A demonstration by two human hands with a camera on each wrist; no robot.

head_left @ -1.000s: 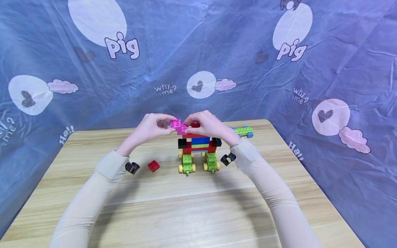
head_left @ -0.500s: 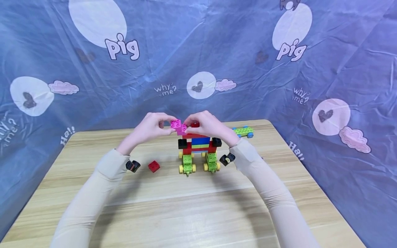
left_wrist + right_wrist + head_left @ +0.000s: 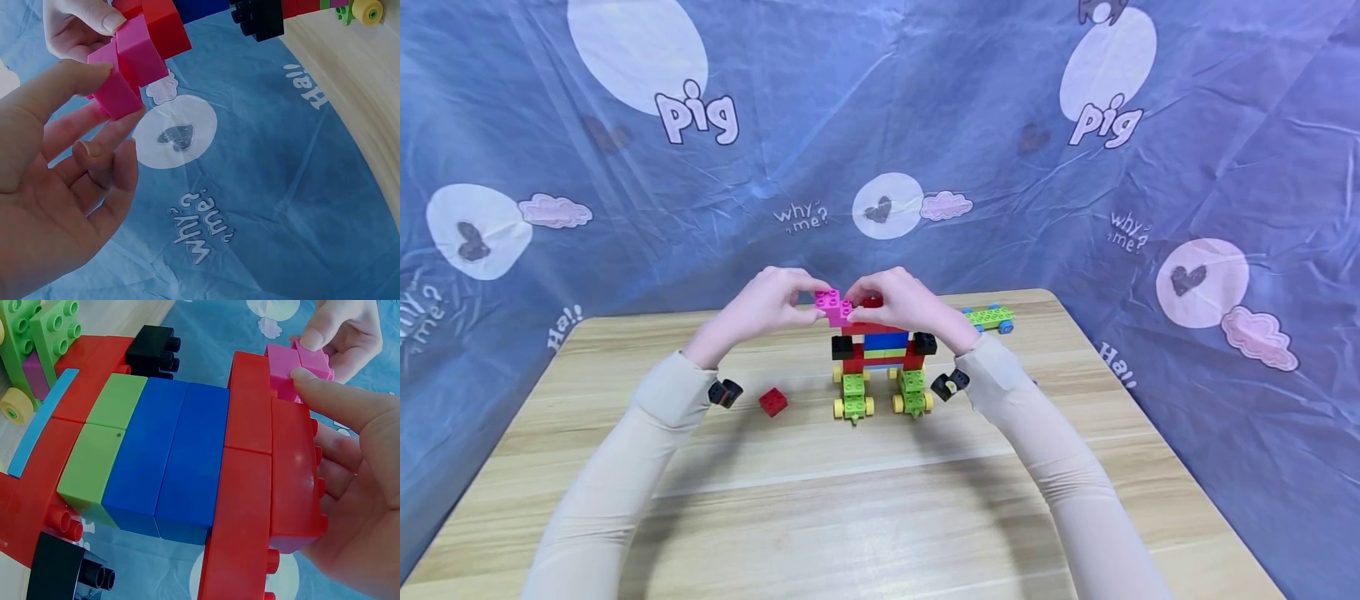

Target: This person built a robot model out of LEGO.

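Observation:
My left hand (image 3: pixel 766 302) pinches an upper pink building brick (image 3: pixel 117 90) between thumb and fingers. It sits offset on a lower pink brick (image 3: pixel 142 50) at the top left corner of a tall block model. My right hand (image 3: pixel 898 300) grips that corner, its thumb on the lower pink brick and its fingers behind the top red brick (image 3: pixel 297 469). Below are red bricks, blue bricks (image 3: pixel 169 450), lime bricks (image 3: pixel 94 450) and a black brick (image 3: pixel 842 347) on each side. The model stands on green wheeled bases (image 3: pixel 853 396) with yellow wheels.
A loose red brick (image 3: pixel 772 402) lies on the wooden table (image 3: pixel 790 517) left of the model. Behind my right forearm stands a lime wheeled base (image 3: pixel 990 317) with blue wheels. A blue printed cloth (image 3: pixel 820 133) hangs behind the table.
My left hand has shifted slightly up and to the right, and the pink bricks a little to the right. My right hand stays almost still.

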